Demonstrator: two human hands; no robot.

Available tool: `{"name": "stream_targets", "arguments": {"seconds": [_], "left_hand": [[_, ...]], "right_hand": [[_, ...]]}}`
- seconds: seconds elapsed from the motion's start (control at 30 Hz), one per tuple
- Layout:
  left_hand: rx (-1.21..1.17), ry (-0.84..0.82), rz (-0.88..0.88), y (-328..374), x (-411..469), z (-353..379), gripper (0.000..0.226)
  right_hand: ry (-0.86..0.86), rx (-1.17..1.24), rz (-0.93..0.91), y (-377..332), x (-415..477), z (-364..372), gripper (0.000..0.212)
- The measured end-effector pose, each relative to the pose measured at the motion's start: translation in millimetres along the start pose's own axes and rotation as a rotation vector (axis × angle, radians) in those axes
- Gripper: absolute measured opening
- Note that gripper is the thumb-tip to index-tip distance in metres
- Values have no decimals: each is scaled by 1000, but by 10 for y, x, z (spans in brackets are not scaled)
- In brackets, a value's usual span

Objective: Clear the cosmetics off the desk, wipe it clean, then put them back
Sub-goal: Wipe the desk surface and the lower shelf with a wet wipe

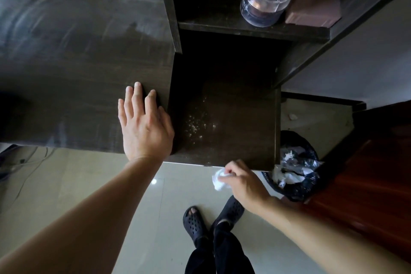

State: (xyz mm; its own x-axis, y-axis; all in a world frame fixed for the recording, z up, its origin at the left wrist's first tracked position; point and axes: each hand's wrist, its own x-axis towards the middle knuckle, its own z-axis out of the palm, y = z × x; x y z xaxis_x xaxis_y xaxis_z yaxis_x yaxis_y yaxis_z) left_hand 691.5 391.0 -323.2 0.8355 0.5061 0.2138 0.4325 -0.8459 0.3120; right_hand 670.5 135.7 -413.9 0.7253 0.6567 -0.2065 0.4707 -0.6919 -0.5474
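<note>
Right grip (244,182) round tissue (219,181), bin (297,193) beside

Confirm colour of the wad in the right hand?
White: a crumpled tissue pinched in the right hand. Shows best in the head view.

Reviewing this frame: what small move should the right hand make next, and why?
Probably sweep the crumpled tissue across the lower shelf: white specks lie there, the right hand pinches the tissue just off its front edge, and the left hand rests flat on the desk top.
</note>
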Motion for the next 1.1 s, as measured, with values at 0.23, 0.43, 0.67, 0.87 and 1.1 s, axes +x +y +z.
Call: {"name": "stream_targets", "arguments": {"seconds": [0.23,0.43,0.67,0.87,1.1], "left_hand": [[1,11,-2,-9,2,15,37],[-4,12,-7,-4,-2,15,37],[2,-4,-10,14,17,-5,39],[12,-13,-2,15,9,-25,39],[20,-30,-7,7,11,-38,42]], "right_hand": [[532,-25,525,536,222,-360,45],[122,173,181,-538,77,384,18],[312,257,226,-124,665,-177,38],[539,75,628,774,1830,-904,29],[53,-3,26,-170,753,31,28]]}}
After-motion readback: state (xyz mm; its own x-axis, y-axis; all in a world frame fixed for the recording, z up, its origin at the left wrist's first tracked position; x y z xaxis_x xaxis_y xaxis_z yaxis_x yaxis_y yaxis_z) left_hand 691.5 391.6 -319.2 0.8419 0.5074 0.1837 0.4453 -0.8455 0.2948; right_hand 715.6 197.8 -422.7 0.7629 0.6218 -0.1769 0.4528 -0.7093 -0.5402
